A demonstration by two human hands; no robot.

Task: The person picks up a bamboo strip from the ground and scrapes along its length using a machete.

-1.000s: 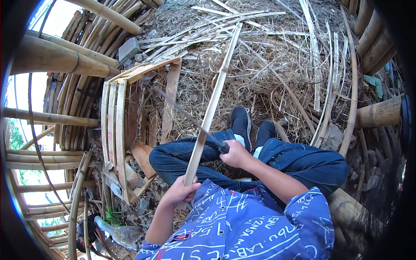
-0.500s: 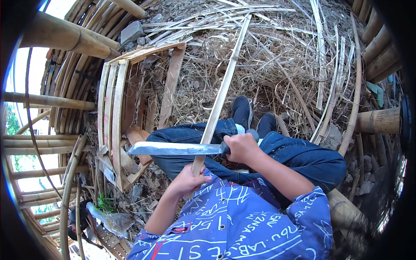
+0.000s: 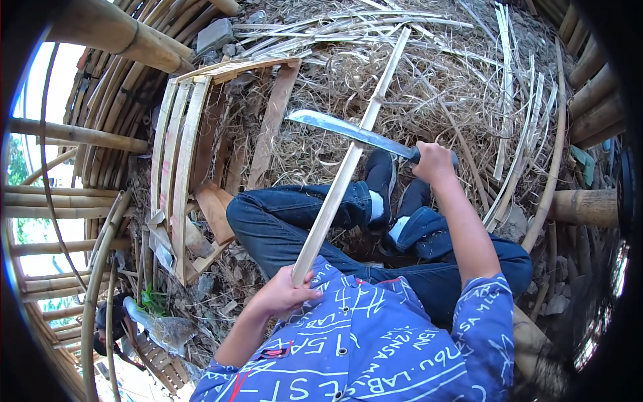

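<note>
A long pale bamboo strip [image 3: 333, 199] slants away from my body, its near end at my chest. My left hand [image 3: 289, 292] is closed around that near end. My right hand [image 3: 434, 163] grips the dark handle of a machete [image 3: 328, 122], whose broad blade points left. The blade crosses the strip around the middle of its length and touches or lies just over it; which of the two I cannot tell. My legs in blue jeans [image 3: 281, 231] are folded beneath the strip, with dark shoes [image 3: 380, 181] beyond.
Curly bamboo shavings [image 3: 402, 120] cover the ground ahead, with long split strips [image 3: 504, 100] on top. To the left stands a wooden slatted crate [image 3: 179, 141] near bamboo poles [image 3: 80, 135]. A thick bamboo pole [image 3: 586, 207] juts in at right. Another person [image 3: 115, 328] is partly visible at lower left.
My right hand has pushed the machete away from my body and to the right along the strip, with the blade now tilted. My left hand keeps its hold, barely moved.
</note>
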